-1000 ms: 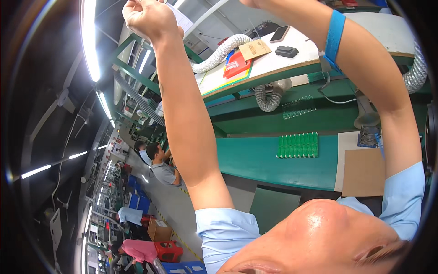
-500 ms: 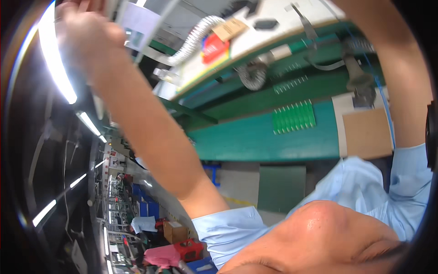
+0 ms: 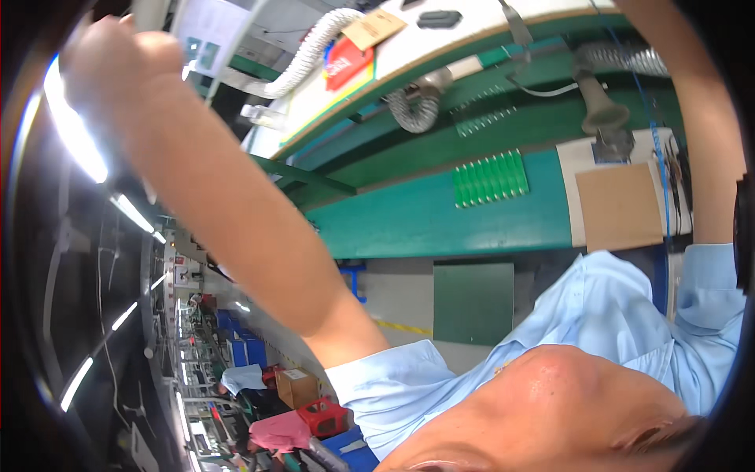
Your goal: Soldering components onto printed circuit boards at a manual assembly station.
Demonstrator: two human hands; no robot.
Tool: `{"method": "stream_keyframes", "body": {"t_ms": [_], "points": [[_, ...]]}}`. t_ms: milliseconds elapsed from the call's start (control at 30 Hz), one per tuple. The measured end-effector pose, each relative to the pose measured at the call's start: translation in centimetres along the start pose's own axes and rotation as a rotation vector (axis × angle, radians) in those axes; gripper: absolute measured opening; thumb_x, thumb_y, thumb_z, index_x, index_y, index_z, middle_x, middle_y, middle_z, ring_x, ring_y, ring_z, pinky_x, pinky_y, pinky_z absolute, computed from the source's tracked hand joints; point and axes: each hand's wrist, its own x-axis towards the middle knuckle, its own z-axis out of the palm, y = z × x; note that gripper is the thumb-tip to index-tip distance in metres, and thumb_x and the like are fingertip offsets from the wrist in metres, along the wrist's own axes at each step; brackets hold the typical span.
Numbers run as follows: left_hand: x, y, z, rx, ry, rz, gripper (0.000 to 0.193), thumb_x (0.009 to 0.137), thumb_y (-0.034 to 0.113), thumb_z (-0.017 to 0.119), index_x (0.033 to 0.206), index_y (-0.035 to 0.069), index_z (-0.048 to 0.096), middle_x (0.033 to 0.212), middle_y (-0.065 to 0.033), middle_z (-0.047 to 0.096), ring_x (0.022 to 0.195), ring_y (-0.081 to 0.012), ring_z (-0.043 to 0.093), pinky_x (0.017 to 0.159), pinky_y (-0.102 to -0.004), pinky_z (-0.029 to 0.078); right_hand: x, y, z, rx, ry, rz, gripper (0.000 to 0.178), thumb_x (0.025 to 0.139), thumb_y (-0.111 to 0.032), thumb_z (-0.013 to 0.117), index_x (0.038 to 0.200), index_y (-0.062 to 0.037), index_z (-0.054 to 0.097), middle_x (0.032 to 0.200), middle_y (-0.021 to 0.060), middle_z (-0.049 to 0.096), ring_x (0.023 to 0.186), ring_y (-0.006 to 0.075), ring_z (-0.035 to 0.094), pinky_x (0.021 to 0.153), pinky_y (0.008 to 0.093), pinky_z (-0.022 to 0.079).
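Note:
My left arm is raised toward the upper left, and my left hand is at the dark rim of the picture. Its fingers are mostly hidden and smeared, so their grip cannot be made out. My right forearm runs up along the right side, and its hand lies outside the picture. Both hands are away from the bench. On the green bench mat lies a bright green ribbed panel with small pale tips along its edges. Right of it, a brown cardboard sheet rests on a white sheet.
Above the mat runs a white shelf with a red packet, a tan card and a dark flat object. Flexible ducts hang beneath. Red stools, a carton and people stand at lower left.
The whole view has shifted, so the bench and panel sit slightly higher and farther left. My left hand has moved a little left and down in the picture. Both arms stay raised.

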Motion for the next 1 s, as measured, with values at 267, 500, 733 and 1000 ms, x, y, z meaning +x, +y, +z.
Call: {"method": "stream_keyframes", "body": {"t_ms": [267,500,733,1000], "points": [[1.3,0.4,1.6,0.053,0.367,-0.351,0.038,0.105,0.024,0.052,0.133,0.0,0.06,0.124,-0.0104,0.064,0.111,-0.0186,0.06,0.098,-0.0286,0.046,-5.2,-5.7,3.5,0.037,-0.165,0.023,0.042,0.107,-0.04,0.046,0.125,-0.0037,0.056,0.09,0.012,0.064,0.057,0.0095,0.051,0.045,0.0188,0.04],[1.9,-2.8,-0.9,0.139,0.342,-0.202,0.043,0.103,0.028,0.053,0.137,0.001,0.053,0.124,-0.0129,0.06,0.111,-0.0216,0.058,0.1,-0.0334,0.044,-11.1,1.7,2.5,0.04,0.004,0.137,0.048,0.104,-0.039,0.053,0.129,0.002,0.055,0.095,0.0089,0.065,0.067,0.0044,0.052,0.057,0.0195,0.042],[-5.9,-2.7,-2.8,-0.013,0.167,-0.215,0.074,0.094,0.044,0.069,0.143,0.002,0.032,0.122,-0.0104,0.051,0.111,-0.0201,0.052,0.092,-0.039,0.042,-16.6,6.3,2.3,-0.015,0.044,0.094,0.02,0.103,-0.018,0.057,0.108,-0.0014,0.065,0.076,-0.0012,0.06,0.054,0.0019,0.042,0.047,0.0163,0.031],[-16.8,-1.5,1.6,-0.787,0.069,-0.746,0.027,0.11,0.028,0.042,0.123,0.007,0.053,0.077,-0.0019,0.054,0.061,-0.0115,0.045,0.057,-0.0263,0.038,-27.0,12.6,1.5,0.073,0.106,0.27,0.013,0.099,-0.011,0.059,0.104,-0.0023,0.068,0.075,0.0003,0.062,0.064,0.006,0.052,0.055,0.0213,0.04]]}}
